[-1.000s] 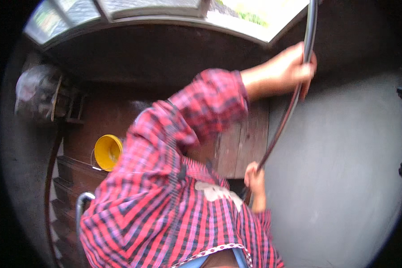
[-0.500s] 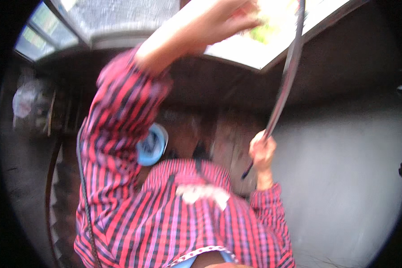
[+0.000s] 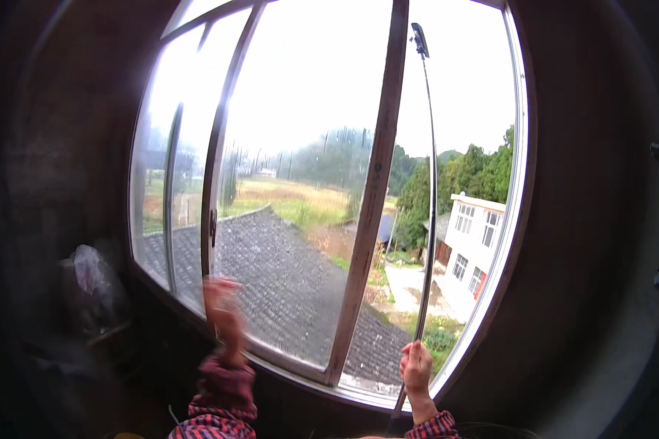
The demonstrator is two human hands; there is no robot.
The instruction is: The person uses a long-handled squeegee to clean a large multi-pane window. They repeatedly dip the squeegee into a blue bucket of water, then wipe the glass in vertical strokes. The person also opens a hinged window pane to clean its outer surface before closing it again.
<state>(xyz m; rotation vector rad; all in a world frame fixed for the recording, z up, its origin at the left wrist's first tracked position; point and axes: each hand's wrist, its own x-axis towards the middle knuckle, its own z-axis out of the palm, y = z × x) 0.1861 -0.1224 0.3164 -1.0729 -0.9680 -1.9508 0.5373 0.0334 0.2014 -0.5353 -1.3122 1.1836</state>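
Right hand point(image 3: 416, 366) clasps a long pole point(image 3: 433, 212) at the window point(image 3: 375, 183)

The right fingers curl closed around the pole's lower part; its shaft rises from them to a dark head point(image 3: 421, 40) far above, and a short length extends below them. The left hand point(image 3: 225, 311) is blurred: I cannot tell whether its fingers are spread or pressed together, or touching the frame. A dark handle point(image 3: 213, 225) sits just above those fingers; a clear plastic bag point(image 3: 91, 274) lies to their left.

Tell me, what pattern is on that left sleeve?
The left sleeve has pinkish-red and black checks; the head view shows it best.
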